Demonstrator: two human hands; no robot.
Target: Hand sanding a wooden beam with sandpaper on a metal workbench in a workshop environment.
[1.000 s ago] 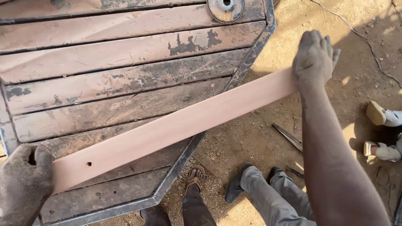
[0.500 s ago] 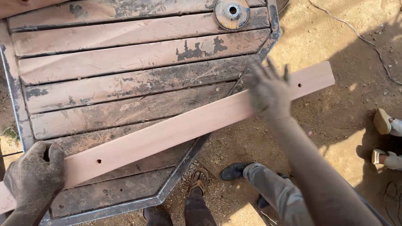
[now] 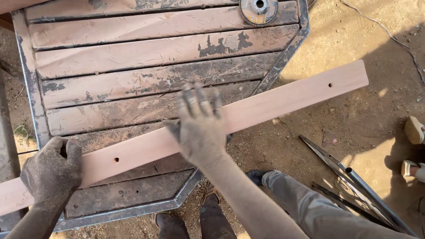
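Across the lower half of the head view a long, pale pink wooden plank [image 3: 274, 99] lies diagonally, its low end at the left border and its high end up at the right, over the sandy ground [image 3: 354, 44]. Most of its left part rests on a dusty slatted table top [image 3: 133, 79] with a dark metal frame [image 3: 283, 57]; the right part passes over the frame's slanted edge and hangs free above the ground, with nothing touching it there. Two small drilled holes show in the plank, one near the left hand and one near the far right end. The left hand [image 3: 52, 170] is closed around the plank close to its low end, fingers curled over the upper edge, so it grips the wood firmly. The right hand [image 3: 201, 126] lies open on the middle of the plank, palm down and fingers [image 3: 195, 98] spread past the upper edge (it is pressed flat on it, not clasped around it). Both hands are grey with dust. At the top edge of the table top sits a round flap grinding disc [image 3: 259, 9], well apart from the plank. On the ground to the lower right lie thin dark metal bars [image 3: 349, 177], near the person's grey trouser leg [image 3: 310, 208] and dark shoes [image 3: 256, 176], clear of the plank's free end. At the right border another person's light sandals [image 3: 414, 130] show partly. A thin cable [image 3: 389, 35] runs over the sand at the upper right.
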